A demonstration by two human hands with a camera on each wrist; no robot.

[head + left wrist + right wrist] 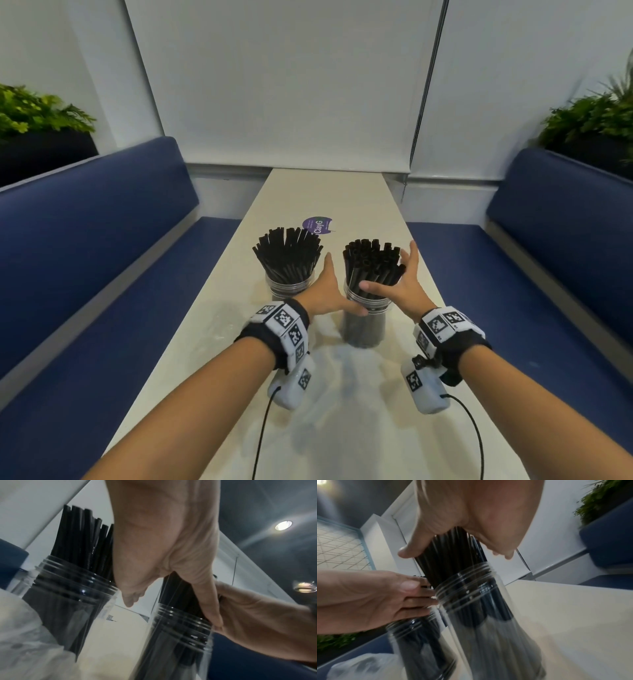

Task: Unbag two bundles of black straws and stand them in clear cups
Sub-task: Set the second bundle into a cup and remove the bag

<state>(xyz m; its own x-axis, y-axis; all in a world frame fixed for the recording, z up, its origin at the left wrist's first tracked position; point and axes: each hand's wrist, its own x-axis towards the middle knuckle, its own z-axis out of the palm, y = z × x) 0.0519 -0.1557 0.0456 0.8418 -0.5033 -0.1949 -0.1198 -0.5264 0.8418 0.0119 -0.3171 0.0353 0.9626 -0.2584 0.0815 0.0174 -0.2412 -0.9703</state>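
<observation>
Two clear cups stand on the pale table. The left cup holds a fanned bundle of black straws. In the right cup stands a second straw bundle. My left hand sits between the cups: its thumb curves round the front of the right cup's rim and its fingers lie straight along the far side. My right hand wraps this bundle above the rim, thumb across the front and fingers behind. In the wrist views the right cup shows both hands at its rim.
A crumpled clear plastic bag lies on the table near me. A purple sticker sits behind the cups. Blue benches flank the table, with plants in the corners.
</observation>
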